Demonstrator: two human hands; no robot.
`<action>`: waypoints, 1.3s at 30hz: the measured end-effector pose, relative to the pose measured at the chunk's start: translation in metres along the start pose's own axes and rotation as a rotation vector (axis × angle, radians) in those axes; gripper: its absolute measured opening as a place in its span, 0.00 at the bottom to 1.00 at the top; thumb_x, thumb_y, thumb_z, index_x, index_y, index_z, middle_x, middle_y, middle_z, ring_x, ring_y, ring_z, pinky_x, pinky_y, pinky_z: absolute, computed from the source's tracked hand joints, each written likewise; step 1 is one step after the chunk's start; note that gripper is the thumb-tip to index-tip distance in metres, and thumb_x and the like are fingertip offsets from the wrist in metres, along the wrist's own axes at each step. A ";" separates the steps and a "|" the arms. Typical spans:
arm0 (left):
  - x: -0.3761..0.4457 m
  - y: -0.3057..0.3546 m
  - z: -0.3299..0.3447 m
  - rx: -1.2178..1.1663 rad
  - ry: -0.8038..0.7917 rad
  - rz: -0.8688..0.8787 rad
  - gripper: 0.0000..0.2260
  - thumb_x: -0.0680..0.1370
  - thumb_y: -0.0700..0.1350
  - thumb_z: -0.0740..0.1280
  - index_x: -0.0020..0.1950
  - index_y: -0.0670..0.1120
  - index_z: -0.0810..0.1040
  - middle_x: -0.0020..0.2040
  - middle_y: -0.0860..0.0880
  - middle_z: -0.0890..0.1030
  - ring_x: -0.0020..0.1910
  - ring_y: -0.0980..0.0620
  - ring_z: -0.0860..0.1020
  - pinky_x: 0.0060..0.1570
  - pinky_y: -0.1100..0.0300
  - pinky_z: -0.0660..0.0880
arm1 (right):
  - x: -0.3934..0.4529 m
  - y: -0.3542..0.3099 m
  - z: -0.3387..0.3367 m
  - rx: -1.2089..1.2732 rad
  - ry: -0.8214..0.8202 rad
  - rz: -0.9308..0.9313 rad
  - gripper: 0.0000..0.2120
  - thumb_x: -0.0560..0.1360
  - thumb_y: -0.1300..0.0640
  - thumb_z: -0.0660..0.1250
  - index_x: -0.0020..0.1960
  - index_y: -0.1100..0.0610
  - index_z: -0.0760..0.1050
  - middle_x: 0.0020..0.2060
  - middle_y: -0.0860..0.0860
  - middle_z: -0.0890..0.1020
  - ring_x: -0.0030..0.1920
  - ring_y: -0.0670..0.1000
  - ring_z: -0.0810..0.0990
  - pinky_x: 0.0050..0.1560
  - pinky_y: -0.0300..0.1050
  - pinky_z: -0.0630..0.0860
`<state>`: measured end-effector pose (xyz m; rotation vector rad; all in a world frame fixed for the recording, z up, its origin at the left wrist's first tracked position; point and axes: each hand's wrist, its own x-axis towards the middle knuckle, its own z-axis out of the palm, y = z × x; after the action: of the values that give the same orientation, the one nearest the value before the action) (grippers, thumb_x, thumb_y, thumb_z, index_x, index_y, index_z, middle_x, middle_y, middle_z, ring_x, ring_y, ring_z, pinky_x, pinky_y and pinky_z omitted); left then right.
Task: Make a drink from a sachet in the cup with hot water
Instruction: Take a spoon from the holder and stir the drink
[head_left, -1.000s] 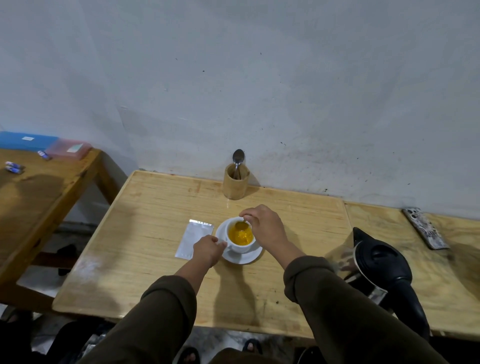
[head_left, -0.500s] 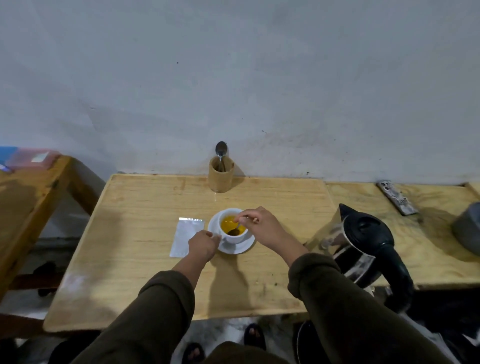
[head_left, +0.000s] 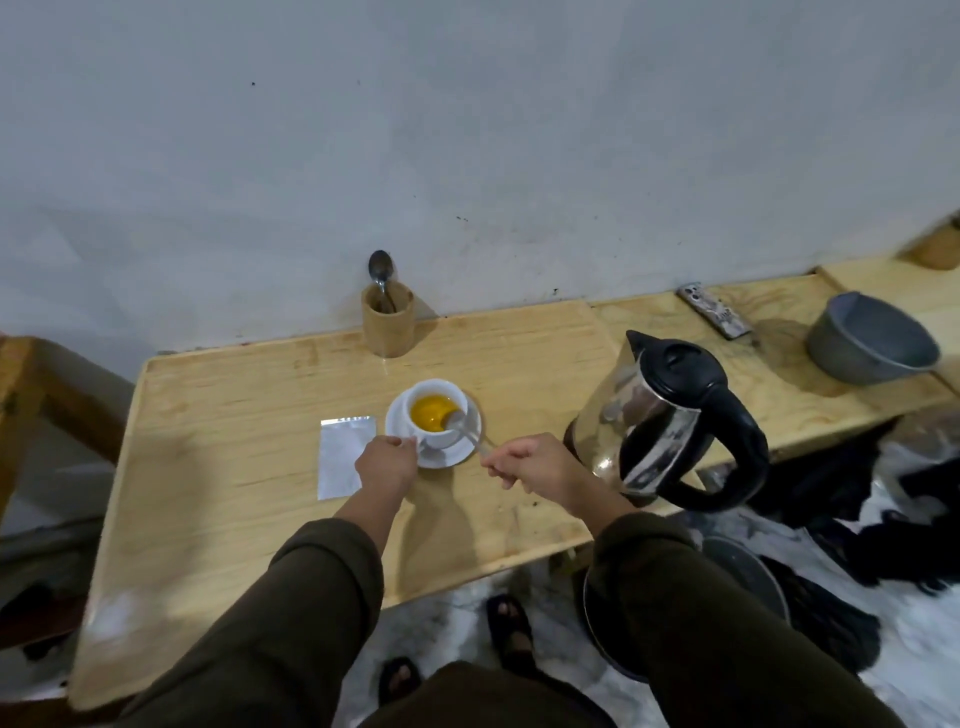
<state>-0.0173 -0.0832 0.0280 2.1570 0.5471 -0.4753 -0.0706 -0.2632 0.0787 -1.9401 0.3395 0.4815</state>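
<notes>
Spoon (head_left: 466, 427) in cup (head_left: 437, 410) of drink

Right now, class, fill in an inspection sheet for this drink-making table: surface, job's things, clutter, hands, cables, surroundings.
Surface: pale wooden table, bare at the near edge.
Job's things: white ceramic cup of yellow drink on a white saucer; metal spoon with its bowl in the cup; silver sachet flat beside the saucer; steel kettle with black handle upright.
Clutter: bamboo holder with a second spoon; patterned phone; grey metal bowl.
Hands: left hand at the cup's handle; right hand holds the spoon's handle.
Cables: nothing seen.
Surroundings: grey plaster wall; dark pan on the floor.
</notes>
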 end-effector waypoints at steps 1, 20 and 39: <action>0.000 -0.001 0.001 -0.015 0.004 0.001 0.19 0.79 0.53 0.60 0.60 0.41 0.78 0.59 0.40 0.81 0.58 0.40 0.78 0.61 0.52 0.72 | -0.003 0.003 0.001 0.031 -0.021 0.016 0.02 0.73 0.65 0.68 0.44 0.61 0.79 0.33 0.52 0.80 0.26 0.39 0.76 0.26 0.29 0.69; -0.023 -0.001 0.033 -0.245 0.204 -0.018 0.16 0.79 0.49 0.62 0.63 0.41 0.76 0.59 0.41 0.80 0.60 0.41 0.76 0.60 0.52 0.71 | 0.051 0.070 -0.006 0.235 0.317 0.407 0.14 0.68 0.69 0.67 0.30 0.53 0.74 0.33 0.55 0.80 0.36 0.55 0.77 0.41 0.49 0.77; -0.023 0.006 0.052 -0.156 0.352 -0.058 0.13 0.73 0.38 0.69 0.58 0.40 0.77 0.56 0.42 0.82 0.57 0.43 0.78 0.46 0.61 0.66 | 0.087 0.065 -0.007 -0.154 0.153 0.320 0.11 0.72 0.59 0.68 0.32 0.52 0.72 0.40 0.55 0.80 0.48 0.57 0.83 0.55 0.53 0.80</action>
<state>-0.0403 -0.1333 0.0138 2.0881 0.8139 -0.0766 -0.0218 -0.2969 -0.0126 -2.0872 0.7374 0.5806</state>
